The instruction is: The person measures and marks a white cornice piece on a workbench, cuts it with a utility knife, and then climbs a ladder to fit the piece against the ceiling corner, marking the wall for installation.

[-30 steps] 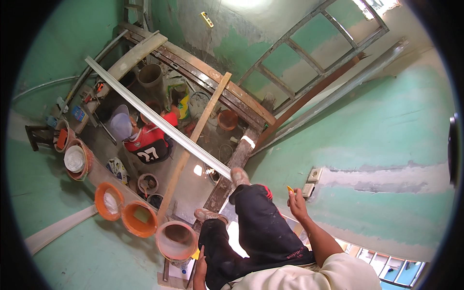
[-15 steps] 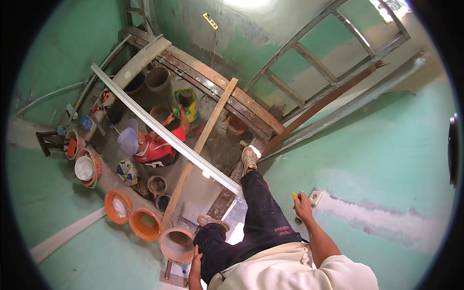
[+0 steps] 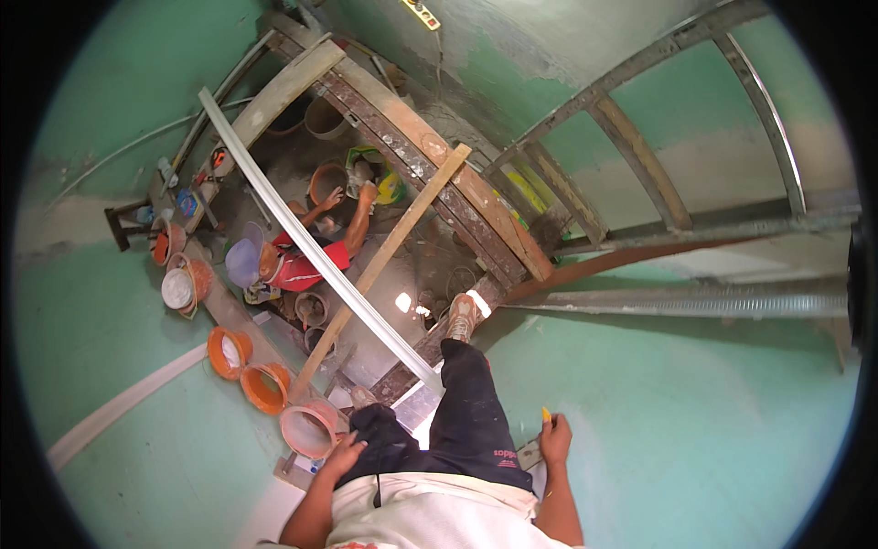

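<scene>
My right hand [image 3: 554, 441] is raised beside my hip in front of the green wall, its fingers closed on a small yellow object [image 3: 546, 414]; only its tip shows, so its kind is unclear. At my left thigh, my left hand [image 3: 346, 455] has its fingers loosely apart and nothing visible in it. Close by is a pinkish bucket [image 3: 308, 430]. My right shoe [image 3: 463, 318] stands near the end of a dark beam. A long white ribbed strip [image 3: 311, 242] slants across the space in front of me, over a wooden plank [image 3: 384, 247].
Below, a person in a red shirt [image 3: 311, 265] and cap reaches toward a yellow-green bag [image 3: 390, 188]. Orange buckets [image 3: 224, 364] and a tub of white material [image 3: 177, 288] line the left plank. A ladder-like frame [image 3: 631, 156] and metal channel [image 3: 695, 300] stand right.
The view has shifted and turned. My left hand has come up along my thigh, closer to the pinkish bucket. My right hand still holds the yellow object. The person below has moved an arm.
</scene>
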Demonstrator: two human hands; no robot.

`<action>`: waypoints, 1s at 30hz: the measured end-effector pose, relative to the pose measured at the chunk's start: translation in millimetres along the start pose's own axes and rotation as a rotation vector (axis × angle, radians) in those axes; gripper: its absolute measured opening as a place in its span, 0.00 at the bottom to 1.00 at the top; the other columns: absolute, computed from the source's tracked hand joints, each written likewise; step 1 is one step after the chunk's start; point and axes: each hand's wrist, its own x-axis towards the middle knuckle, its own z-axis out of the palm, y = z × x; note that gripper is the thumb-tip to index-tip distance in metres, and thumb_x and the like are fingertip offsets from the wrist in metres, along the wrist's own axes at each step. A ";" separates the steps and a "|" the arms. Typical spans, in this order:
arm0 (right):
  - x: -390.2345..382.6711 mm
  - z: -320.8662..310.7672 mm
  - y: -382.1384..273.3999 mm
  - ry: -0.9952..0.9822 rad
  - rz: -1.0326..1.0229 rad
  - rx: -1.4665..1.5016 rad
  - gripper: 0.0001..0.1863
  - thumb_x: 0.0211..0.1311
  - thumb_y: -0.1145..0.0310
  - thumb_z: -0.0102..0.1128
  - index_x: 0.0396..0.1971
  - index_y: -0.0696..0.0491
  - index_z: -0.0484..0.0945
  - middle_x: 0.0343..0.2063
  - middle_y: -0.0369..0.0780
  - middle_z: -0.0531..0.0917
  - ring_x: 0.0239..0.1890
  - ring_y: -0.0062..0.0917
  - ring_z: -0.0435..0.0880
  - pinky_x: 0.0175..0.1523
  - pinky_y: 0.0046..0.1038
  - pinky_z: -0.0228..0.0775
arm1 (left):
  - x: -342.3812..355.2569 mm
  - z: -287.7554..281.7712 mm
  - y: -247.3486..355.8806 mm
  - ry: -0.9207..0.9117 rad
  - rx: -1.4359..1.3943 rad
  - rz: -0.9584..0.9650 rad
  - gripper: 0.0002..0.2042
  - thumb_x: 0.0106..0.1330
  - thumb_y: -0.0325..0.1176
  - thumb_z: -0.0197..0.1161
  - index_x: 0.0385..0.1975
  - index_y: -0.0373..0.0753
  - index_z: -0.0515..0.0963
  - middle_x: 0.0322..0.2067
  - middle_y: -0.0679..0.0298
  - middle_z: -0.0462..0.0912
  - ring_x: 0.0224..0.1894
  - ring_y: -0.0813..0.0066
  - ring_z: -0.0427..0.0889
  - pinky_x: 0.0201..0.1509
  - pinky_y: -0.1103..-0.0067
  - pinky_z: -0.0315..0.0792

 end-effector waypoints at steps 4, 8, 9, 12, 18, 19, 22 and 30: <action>12.3 -23.8 -8.8 -0.250 0.447 0.291 0.09 0.72 0.68 0.64 0.43 0.59 0.80 0.34 0.50 0.88 0.33 0.42 0.91 0.42 0.42 0.81 | -1.1 -36.2 101.4 0.161 0.155 0.143 0.38 0.73 0.54 0.64 0.79 0.42 0.66 0.79 0.39 0.61 0.81 0.43 0.59 0.84 0.63 0.54; 4.1 -22.7 22.0 -0.247 0.367 0.320 0.10 0.74 0.69 0.62 0.45 0.61 0.79 0.32 0.47 0.88 0.28 0.32 0.91 0.37 0.35 0.82 | -42.3 -47.6 232.3 0.303 0.270 0.408 0.38 0.72 0.54 0.67 0.79 0.47 0.67 0.81 0.40 0.55 0.82 0.42 0.56 0.83 0.60 0.57; 6.1 -19.4 24.3 -0.258 0.390 0.373 0.11 0.74 0.69 0.62 0.45 0.61 0.78 0.31 0.46 0.88 0.28 0.31 0.91 0.37 0.34 0.82 | -52.6 -48.0 257.1 0.352 0.320 0.474 0.37 0.72 0.53 0.67 0.79 0.47 0.67 0.81 0.40 0.55 0.82 0.42 0.56 0.82 0.59 0.58; 12.9 -25.4 21.8 -0.308 0.487 0.468 0.11 0.75 0.69 0.62 0.46 0.62 0.77 0.31 0.45 0.87 0.28 0.31 0.91 0.36 0.33 0.82 | -87.3 -52.0 311.9 0.484 0.430 0.613 0.36 0.72 0.51 0.68 0.78 0.48 0.68 0.80 0.40 0.56 0.82 0.41 0.57 0.82 0.56 0.59; 35.4 -46.6 31.1 -0.313 0.595 0.635 0.09 0.76 0.70 0.60 0.44 0.62 0.76 0.30 0.42 0.84 0.28 0.28 0.87 0.34 0.31 0.78 | -90.6 -72.2 353.0 0.554 0.383 0.711 0.36 0.71 0.49 0.69 0.78 0.48 0.68 0.80 0.40 0.56 0.81 0.39 0.58 0.81 0.55 0.60; 41.4 -55.0 25.9 -0.302 0.605 0.605 0.09 0.76 0.70 0.61 0.44 0.62 0.76 0.30 0.41 0.84 0.29 0.27 0.85 0.35 0.31 0.78 | -83.5 -75.3 354.7 0.558 0.367 0.722 0.36 0.71 0.49 0.69 0.78 0.48 0.68 0.80 0.40 0.56 0.81 0.39 0.58 0.81 0.55 0.60; 61.1 -50.5 53.1 -0.281 0.484 0.428 0.12 0.74 0.68 0.63 0.37 0.63 0.78 0.29 0.40 0.83 0.31 0.26 0.79 0.38 0.33 0.76 | -49.5 -89.0 374.9 0.575 0.377 0.724 0.35 0.73 0.50 0.67 0.78 0.45 0.68 0.80 0.38 0.56 0.81 0.36 0.57 0.82 0.55 0.58; 272.5 -96.4 -100.0 -0.198 0.207 0.207 0.16 0.80 0.60 0.58 0.44 0.60 0.81 0.30 0.42 0.84 0.32 0.28 0.80 0.41 0.35 0.75 | 37.1 -173.2 441.4 0.498 0.300 0.667 0.35 0.75 0.51 0.65 0.78 0.44 0.66 0.78 0.34 0.56 0.80 0.28 0.55 0.81 0.52 0.58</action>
